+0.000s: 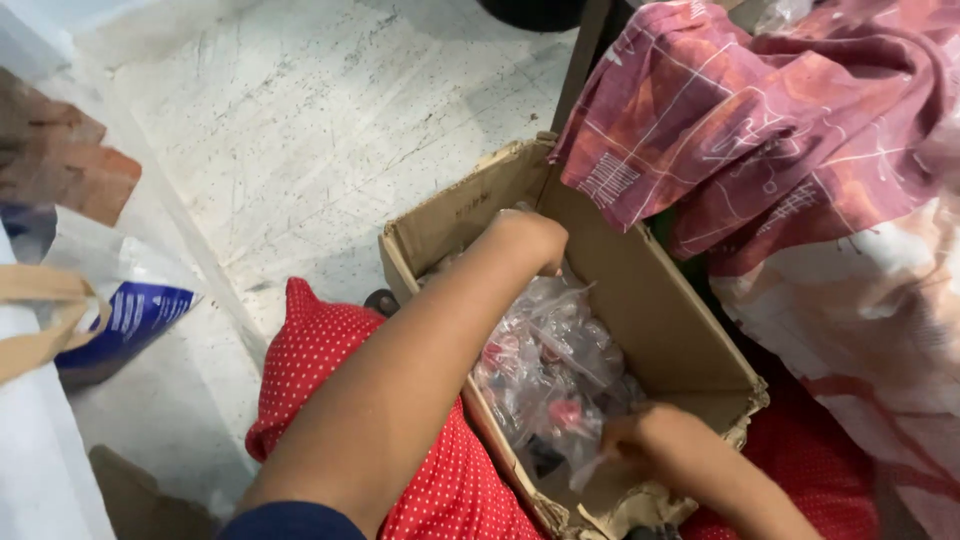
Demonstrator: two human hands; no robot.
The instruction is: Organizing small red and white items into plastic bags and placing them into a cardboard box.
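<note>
An open cardboard box (655, 300) sits in front of me, holding clear plastic bags (550, 350) with small red and dark pieces inside. My left hand (530, 238) reaches down into the far end of the box, with its fingers hidden behind the wrist and the bags. My right hand (640, 438) is at the near end of the box, its fingers pinching the edge of a clear plastic bag.
Red cloth with white dots (330, 370) lies under my left arm. A maroon patterned cloth (760, 120) is heaped at the upper right. A white and blue bag (130, 310) and a brick (60, 165) are on the pale floor (300, 120) at left.
</note>
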